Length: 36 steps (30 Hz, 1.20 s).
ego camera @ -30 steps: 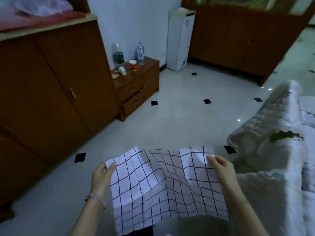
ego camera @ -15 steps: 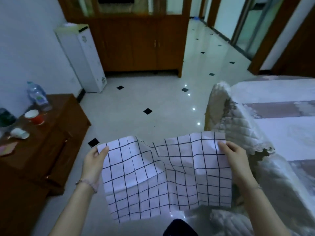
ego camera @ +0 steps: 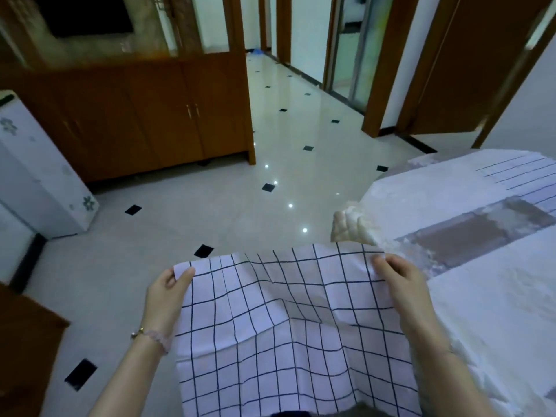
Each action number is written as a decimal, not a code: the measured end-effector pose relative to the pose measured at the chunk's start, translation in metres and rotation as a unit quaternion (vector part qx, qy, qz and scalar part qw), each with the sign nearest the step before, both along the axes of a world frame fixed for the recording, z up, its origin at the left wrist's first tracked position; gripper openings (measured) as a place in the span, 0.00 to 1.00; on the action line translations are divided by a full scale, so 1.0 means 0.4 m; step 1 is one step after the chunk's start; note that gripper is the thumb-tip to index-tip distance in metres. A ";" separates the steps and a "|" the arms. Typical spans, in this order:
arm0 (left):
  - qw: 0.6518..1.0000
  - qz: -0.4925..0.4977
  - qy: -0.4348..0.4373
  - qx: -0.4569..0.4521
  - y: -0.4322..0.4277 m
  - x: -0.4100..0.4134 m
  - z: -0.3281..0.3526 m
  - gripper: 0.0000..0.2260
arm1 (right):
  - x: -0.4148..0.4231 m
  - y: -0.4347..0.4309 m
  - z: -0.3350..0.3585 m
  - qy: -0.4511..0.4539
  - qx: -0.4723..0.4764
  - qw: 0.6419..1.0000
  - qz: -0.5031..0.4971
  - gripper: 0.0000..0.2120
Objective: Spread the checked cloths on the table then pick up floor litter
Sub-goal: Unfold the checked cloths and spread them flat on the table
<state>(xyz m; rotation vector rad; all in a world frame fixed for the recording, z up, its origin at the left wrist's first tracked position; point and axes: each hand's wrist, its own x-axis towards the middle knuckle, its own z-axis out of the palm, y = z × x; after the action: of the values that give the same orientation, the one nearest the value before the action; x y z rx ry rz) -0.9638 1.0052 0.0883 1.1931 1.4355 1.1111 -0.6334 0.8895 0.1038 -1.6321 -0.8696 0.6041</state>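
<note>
A white cloth with a black check (ego camera: 279, 329) hangs spread in front of me above the floor. My left hand (ego camera: 167, 293) pinches its upper left corner. My right hand (ego camera: 400, 281) pinches its upper right corner. To the right stands the table (ego camera: 487, 299), covered in a white quilted cover with a brown patch. A second checked cloth (ego camera: 523, 176) lies flat on the table's far right part. The held cloth's right edge is beside the table's near corner; I cannot tell if it touches.
A brown wooden cabinet (ego camera: 156, 115) stands at the back left, a white appliance (ego camera: 39, 176) at the left. A low wooden unit (ego camera: 21, 350) is at the bottom left. Glossy tiled floor (ego camera: 240, 212) with black diamonds leads to a corridor and doorways.
My view has swung right, from the cabinet and side unit to the corridor and table. Both hands keep the cloth stretched by its top corners and carry it toward the table.
</note>
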 end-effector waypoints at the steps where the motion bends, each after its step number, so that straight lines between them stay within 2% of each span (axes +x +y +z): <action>1: 1.000 -0.011 -0.001 0.006 0.064 0.035 0.018 0.07 | 0.026 0.042 0.028 -0.004 0.015 1.000 -0.011 0.17; 5: 0.996 -0.076 -0.005 0.043 0.295 0.202 0.090 0.04 | 0.160 0.143 0.115 0.005 0.061 0.995 -0.084 0.13; 9: 0.982 -0.180 0.001 0.064 0.493 0.424 0.139 0.06 | 0.307 0.164 0.149 0.019 0.081 0.976 -0.199 0.10; 14: 0.949 -0.306 0.014 0.080 0.681 0.760 0.148 0.09 | 0.457 0.123 0.134 0.012 0.049 0.936 -0.349 0.11; 16: 0.927 -0.366 0.017 0.083 0.723 0.900 0.136 0.07 | 0.502 0.098 0.119 0.017 0.031 0.921 -0.389 0.11; 18: 0.903 -0.422 0.014 0.074 0.743 1.035 0.127 0.05 | 0.534 0.069 0.102 0.022 0.000 0.901 -0.432 0.09; 20: 0.872 -0.485 0.021 0.058 0.749 1.167 0.111 0.07 | 0.567 0.030 0.083 0.021 -0.036 0.867 -0.496 0.10; 23: 0.842 -0.538 0.021 0.042 0.734 1.301 0.084 0.10 | 0.593 -0.024 0.060 0.023 -0.072 0.833 -0.548 0.15; 27: 0.807 -0.590 0.032 0.005 0.688 1.483 0.025 0.06 | 0.653 -0.103 0.006 0.047 -0.110 0.791 -0.600 0.20; 29: 0.791 -0.609 0.057 -0.012 0.668 1.560 -0.007 0.03 | 0.698 -0.134 -0.025 0.063 -0.112 0.777 -0.617 0.20; 31: 0.779 -0.621 0.083 -0.027 0.655 1.630 -0.039 0.04 | 0.751 -0.158 -0.060 0.085 -0.108 0.768 -0.625 0.21; 36: 0.769 -0.622 0.141 -0.042 0.643 1.766 -0.122 0.05 | 0.890 -0.206 -0.152 0.141 -0.119 0.781 -0.597 0.19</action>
<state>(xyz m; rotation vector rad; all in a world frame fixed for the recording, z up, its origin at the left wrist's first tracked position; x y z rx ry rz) -0.2576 1.2624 0.0396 1.8295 0.5427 -0.0816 -0.2774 0.8070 0.0431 -1.8675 0.5536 0.0137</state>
